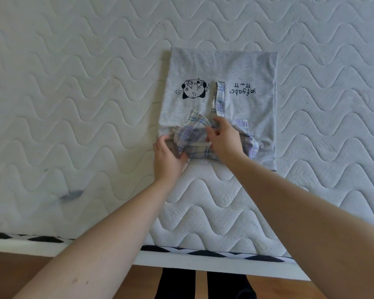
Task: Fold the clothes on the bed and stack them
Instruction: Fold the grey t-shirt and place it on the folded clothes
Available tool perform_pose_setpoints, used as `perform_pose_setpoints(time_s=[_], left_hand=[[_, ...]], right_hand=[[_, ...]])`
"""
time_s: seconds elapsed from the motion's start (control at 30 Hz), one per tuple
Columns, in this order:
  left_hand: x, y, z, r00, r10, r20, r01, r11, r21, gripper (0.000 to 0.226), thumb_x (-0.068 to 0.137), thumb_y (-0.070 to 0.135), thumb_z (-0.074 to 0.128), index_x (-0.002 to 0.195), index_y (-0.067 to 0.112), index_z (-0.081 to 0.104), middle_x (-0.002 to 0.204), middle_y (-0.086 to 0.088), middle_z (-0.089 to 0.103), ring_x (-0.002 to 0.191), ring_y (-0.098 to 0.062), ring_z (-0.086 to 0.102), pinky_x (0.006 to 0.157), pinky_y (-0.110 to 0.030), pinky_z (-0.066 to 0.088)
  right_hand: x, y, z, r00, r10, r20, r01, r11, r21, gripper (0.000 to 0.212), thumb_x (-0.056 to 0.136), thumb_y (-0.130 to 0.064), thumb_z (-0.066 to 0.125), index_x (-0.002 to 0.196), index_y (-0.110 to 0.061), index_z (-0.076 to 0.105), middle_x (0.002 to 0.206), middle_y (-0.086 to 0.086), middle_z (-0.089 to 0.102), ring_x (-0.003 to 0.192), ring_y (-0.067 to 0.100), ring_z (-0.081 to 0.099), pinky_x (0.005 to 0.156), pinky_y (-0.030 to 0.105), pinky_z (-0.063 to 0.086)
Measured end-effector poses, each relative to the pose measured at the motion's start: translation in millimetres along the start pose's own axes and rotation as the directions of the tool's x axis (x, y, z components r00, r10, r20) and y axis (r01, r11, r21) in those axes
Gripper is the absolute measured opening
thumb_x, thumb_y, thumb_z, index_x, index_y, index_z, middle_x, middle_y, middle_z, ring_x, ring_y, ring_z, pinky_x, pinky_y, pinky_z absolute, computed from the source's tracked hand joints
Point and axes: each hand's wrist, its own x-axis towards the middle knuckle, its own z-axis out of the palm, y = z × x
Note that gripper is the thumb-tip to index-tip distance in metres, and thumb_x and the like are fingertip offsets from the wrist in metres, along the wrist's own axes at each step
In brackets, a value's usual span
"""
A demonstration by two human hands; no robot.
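I am leaning over the bed (73, 104), its white quilted mattress bare around the clothes. A grey T-shirt (246, 67) lies folded flat in the middle of the mattress, a little to the right, its cartoon print and lettering upside down to me. On its near edge sits a small checked garment (194, 137) in pale purple and cream (one strap of it runs away from me up the shirt). My left hand (167, 157) grips the garment's near left corner, thumb on top and fingers curled under the cloth. My right hand (224, 140) pinches a bunched fold at the garment's middle, fingers bent around it. A faint blue smudge (70, 195) marks the mattress to the near left.
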Motion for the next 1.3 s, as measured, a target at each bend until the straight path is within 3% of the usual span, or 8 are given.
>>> perform_pose_setpoints(time_s=[0.17,0.23,0.43,0.63,0.83,1.0,1.13,1.3], left_hand=[[-6,4,-4,0.996,-0.077,0.053,0.062,0.97,0.235,0.047,0.08,0.036,0.071,0.107,0.015,0.04,0.084,-0.003,0.064,0.078,-0.033,0.063,0.058,-0.035,0.043],[-7,9,-4,0.997,-0.052,0.064,0.033,0.961,0.273,0.04,0.083,0.028,0.067,0.111,0.015,0.042,0.083,-0.006,0.067,0.077,-0.033,0.064,0.056,-0.032,0.038],[-15,15,-4,0.998,0.037,0.049,-0.05,0.955,0.293,0.043,0.084,0.012,0.058,0.124,0.018,0.042,0.069,-0.002,0.06,0.064,-0.029,0.061,0.054,-0.03,0.036],[-20,6,-4,0.987,0.141,0.083,-0.163,0.873,0.459,0.063,0.087,0.021,0.059,0.145,0.018,0.036,0.065,-0.006,0.062,0.057,-0.028,0.06,0.05,-0.03,0.038],[-27,-12,-10,0.937,0.211,0.277,-0.337,0.751,0.568,0.067,0.093,0.029,0.046,0.154,0.028,0.019,0.066,-0.005,0.061,0.057,-0.028,0.056,0.051,-0.031,0.035],[-19,-11,-11,0.905,0.379,0.193,-0.423,0.761,0.492,0.041,0.089,0.025,0.052,0.129,0.019,0.055,0.06,-0.007,0.063,0.051,-0.032,0.059,0.045,-0.029,0.033],[-5,20,7,0.794,0.573,0.204,-0.608,0.737,0.295,0.023,0.086,0.013,0.061,0.109,0.011,0.063,0.081,-0.007,0.069,0.064,-0.03,0.065,0.049,-0.03,0.044],[22,79,38,0.712,0.552,0.434,-0.659,0.738,0.143,0.047,0.097,0.024,0.054,0.141,0.01,0.044,0.139,-0.006,0.045,0.105,-0.026,0.06,0.079,-0.04,0.052]], right_hand=[[24,-14,8,0.977,0.088,0.195,-0.099,0.994,0.05,0.021,0.097,-0.028,0.059,0.105,-0.009,0.064,0.079,0.007,0.074,0.059,0.019,0.067,0.063,0.035,0.06],[27,-17,5,0.976,0.089,0.2,-0.1,0.994,0.047,0.016,0.097,-0.026,0.06,0.093,-0.011,0.064,0.082,0.01,0.074,0.06,0.018,0.068,0.05,0.024,0.054],[33,-15,-13,0.982,0.154,0.109,-0.156,0.988,0.004,0.028,0.095,-0.035,0.062,0.095,-0.008,0.066,0.078,0.008,0.075,0.07,0.026,0.073,0.074,0.041,0.061],[26,-9,-6,0.993,0.114,-0.005,-0.114,0.991,0.065,0.021,0.091,-0.021,0.07,0.098,-0.008,0.057,0.084,0.012,0.071,0.052,0.01,0.064,0.046,0.017,0.049],[10,3,-7,0.994,-0.069,-0.09,0.051,0.98,-0.194,0.023,0.092,-0.034,0.066,0.105,-0.019,0.055,0.082,-0.003,0.067,0.066,0.018,0.066,0.059,0.036,0.055],[-15,25,-33,0.932,-0.245,-0.268,0.17,0.947,-0.273,0.017,0.098,-0.034,0.055,0.103,-0.018,0.061,0.074,-0.014,0.058,0.067,0.013,0.055,0.057,0.028,0.042],[-21,58,-54,0.906,-0.133,-0.403,0.033,0.969,-0.244,0.033,0.095,-0.036,0.059,0.121,-0.016,0.057,0.108,0.001,0.058,0.1,0.022,0.054,0.092,0.04,0.044],[-19,83,-61,0.95,0.083,-0.301,-0.122,0.986,-0.112,0.037,0.095,-0.044,0.057,0.12,-0.019,0.062,0.113,0.002,0.057,0.107,0.025,0.056,0.099,0.044,0.044]])
